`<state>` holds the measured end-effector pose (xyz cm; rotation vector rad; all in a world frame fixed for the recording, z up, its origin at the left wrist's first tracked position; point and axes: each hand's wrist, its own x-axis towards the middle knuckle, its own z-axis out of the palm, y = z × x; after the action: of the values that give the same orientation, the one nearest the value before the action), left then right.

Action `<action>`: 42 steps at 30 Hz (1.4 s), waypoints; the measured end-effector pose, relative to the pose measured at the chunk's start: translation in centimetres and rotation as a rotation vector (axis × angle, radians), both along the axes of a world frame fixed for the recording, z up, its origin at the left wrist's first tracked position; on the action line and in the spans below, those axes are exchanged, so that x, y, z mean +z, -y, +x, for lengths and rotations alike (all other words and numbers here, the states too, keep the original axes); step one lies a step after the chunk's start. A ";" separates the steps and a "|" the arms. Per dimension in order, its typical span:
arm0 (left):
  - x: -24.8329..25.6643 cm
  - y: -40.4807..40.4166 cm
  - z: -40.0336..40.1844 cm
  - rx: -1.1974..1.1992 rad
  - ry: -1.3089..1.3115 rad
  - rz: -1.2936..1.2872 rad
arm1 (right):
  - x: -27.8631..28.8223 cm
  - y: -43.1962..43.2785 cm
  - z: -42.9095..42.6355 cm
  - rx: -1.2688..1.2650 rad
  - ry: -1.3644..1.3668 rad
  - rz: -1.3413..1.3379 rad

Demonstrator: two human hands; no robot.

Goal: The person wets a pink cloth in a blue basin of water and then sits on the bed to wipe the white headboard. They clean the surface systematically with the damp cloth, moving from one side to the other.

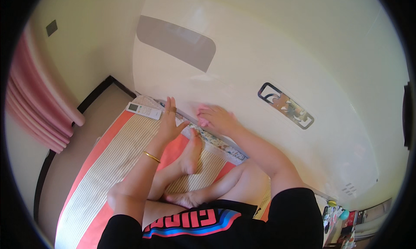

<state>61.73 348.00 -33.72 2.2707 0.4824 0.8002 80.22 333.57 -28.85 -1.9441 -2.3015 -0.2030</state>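
Observation:
My right hand presses a crumpled pink cloth against the lower face of a glossy white headboard. The fingers lie spread over the cloth and hide part of it. To the left, my left hand is held with its fingers extended and thumb apart, holding nothing. It wears a ring, with a gold bangle on the wrist. I cannot tell whether its fingertips touch the headboard. Close beside it, a white remote control lies at the bed's corner. A floral mattress edge runs along the headboard's base.
My crossed bare legs rest on a striped bed sheet. Pink curtains hang at the left, above a floor strip. The headboard bears a grey panel and a mirrored inset. Assorted items and a teal ball sit lower right.

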 end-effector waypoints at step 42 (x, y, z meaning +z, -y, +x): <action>0.7 12.9 1.4 -0.536 -0.139 -0.381 | -0.6 16.7 -8.2 -0.600 -0.603 0.551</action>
<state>63.15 335.10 -33.01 1.9632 0.0610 0.2540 72.01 316.84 -29.47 -1.9615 -1.1149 -0.2290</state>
